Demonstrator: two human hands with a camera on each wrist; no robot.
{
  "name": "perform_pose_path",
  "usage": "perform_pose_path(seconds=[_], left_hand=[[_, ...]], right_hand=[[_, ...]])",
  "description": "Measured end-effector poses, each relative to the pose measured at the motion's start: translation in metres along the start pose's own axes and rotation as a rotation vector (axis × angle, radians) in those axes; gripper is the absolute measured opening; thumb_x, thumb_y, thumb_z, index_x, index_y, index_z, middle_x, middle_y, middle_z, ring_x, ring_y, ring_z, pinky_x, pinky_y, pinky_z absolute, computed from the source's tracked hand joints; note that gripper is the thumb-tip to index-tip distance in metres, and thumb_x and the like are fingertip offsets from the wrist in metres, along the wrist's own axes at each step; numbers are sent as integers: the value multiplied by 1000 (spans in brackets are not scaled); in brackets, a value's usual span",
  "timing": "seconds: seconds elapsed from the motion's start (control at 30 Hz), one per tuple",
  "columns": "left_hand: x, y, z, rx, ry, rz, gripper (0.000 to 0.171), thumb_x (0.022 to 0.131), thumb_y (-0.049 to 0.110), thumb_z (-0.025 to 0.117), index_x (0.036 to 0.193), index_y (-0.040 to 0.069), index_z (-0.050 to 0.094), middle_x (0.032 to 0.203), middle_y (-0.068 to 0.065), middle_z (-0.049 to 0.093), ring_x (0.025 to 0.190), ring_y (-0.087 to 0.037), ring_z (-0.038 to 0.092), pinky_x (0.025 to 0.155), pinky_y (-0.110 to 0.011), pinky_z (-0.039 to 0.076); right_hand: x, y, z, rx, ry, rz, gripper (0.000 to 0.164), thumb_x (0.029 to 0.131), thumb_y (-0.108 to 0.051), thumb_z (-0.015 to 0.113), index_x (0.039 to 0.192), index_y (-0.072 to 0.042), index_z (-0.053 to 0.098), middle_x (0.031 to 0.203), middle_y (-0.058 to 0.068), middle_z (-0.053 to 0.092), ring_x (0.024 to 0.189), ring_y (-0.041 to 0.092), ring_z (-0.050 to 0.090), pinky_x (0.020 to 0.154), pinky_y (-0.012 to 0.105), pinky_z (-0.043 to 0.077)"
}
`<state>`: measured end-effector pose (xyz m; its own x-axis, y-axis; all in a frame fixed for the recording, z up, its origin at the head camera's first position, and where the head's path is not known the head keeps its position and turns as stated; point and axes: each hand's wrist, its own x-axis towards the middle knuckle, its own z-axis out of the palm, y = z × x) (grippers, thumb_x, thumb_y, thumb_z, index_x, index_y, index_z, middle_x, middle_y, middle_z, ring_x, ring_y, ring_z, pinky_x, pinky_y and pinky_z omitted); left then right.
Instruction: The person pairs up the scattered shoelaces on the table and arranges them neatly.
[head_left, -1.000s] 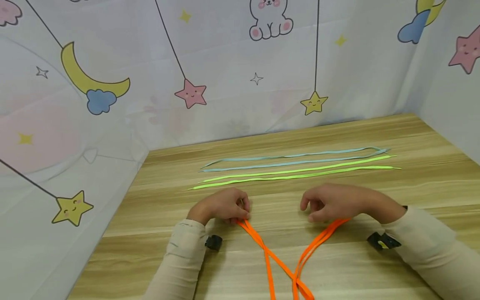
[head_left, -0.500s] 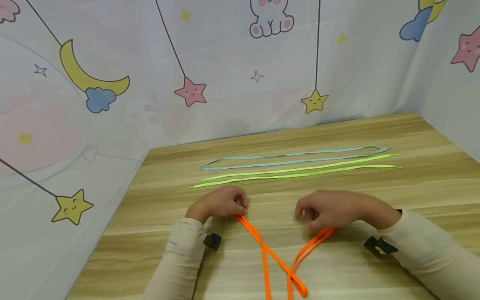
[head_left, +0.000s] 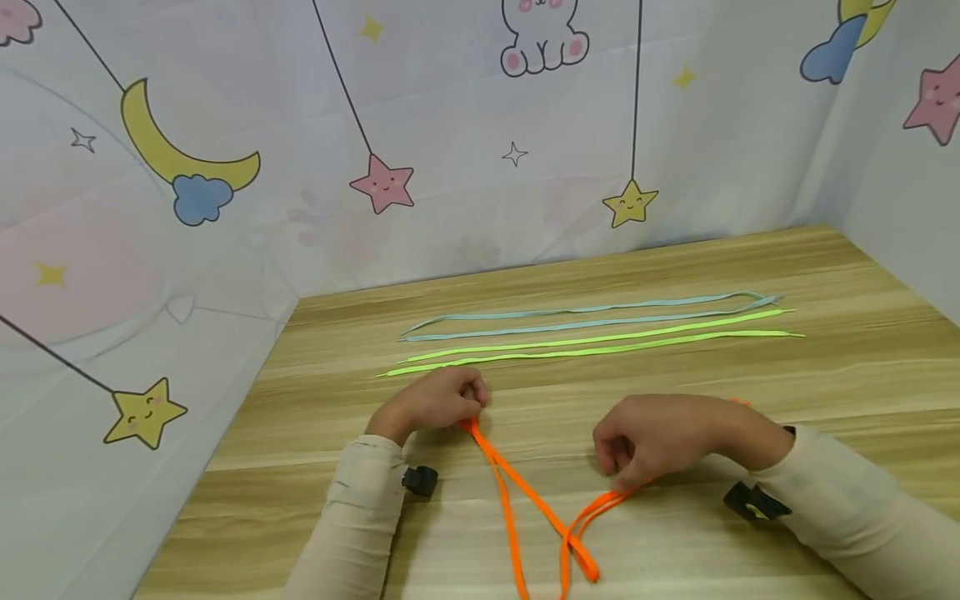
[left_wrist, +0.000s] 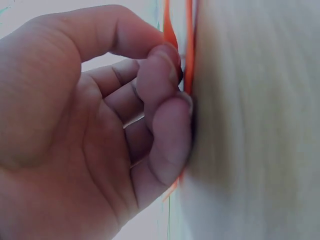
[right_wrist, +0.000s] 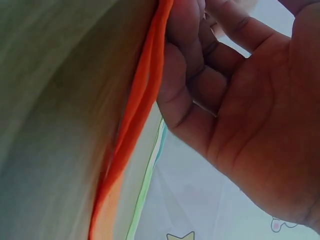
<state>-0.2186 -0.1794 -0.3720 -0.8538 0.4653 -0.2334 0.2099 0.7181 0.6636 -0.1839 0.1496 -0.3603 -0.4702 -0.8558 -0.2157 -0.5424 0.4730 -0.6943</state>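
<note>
An orange shoelace (head_left: 536,500), doubled and crossing over itself, lies on the table between the two hands in the head view. At its left end, my left hand (head_left: 438,400) pinches it between thumb and fingers; the left wrist view shows the curled fingers (left_wrist: 170,135) low against the tabletop. My right hand (head_left: 663,437) is curled over the lace's other side, fingertips down at the strands. In the right wrist view, two orange strands (right_wrist: 145,95) run close along the outer fingers; the fingertips are cut off there. A small orange bit (head_left: 740,402) shows beyond the right wrist.
Two lime-green shoelaces (head_left: 592,342) lie stretched side by side behind the hands. Further back is a pale blue shoelace (head_left: 570,323), laid in long parallel runs. A white printed curtain (head_left: 465,225) borders the wooden table (head_left: 300,500) at the back and sides.
The right hand has moved down toward the front edge, slightly left. My left hand has shifted a little left and away with its lace end. The orange strands have shifted left.
</note>
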Motion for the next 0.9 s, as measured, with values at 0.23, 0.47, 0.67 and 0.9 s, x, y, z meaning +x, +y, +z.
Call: perform_pose_path(seconds=[0.23,0.47,0.67,0.9], left_hand=[[-1,-8,-5,2,-15,4,17,89,5,58,102,12,68,79,-1,63,61,-15,54,59,-29,47],[-2,-11,-12,23,85,-8,32,90,6,53,112,19,74,77,-3,62,61,-17,52,60,-30,45],[-5,-16,-18,-70,192,-53,26,98,12,52,107,17,77,92,-6,65,71,-21,57,66,-33,50],[-7,-19,-21,-138,323,-45,27,98,14,51,94,10,78,99,-4,69,80,-25,59,71,-36,52]], right_hand=[[-1,-1,0,-27,-19,37,19,79,-21,82,78,-25,63,67,-13,56,61,1,52,57,20,43],[-1,-2,0,-34,-39,58,20,78,-14,79,74,-25,63,64,-13,53,57,1,48,55,19,39],[-2,-1,0,-60,-60,56,22,80,-9,74,70,-26,64,64,-13,54,57,0,47,54,18,39],[-3,2,-2,-54,-76,60,21,82,-9,72,72,-26,64,66,-13,57,57,0,48,54,19,40]])
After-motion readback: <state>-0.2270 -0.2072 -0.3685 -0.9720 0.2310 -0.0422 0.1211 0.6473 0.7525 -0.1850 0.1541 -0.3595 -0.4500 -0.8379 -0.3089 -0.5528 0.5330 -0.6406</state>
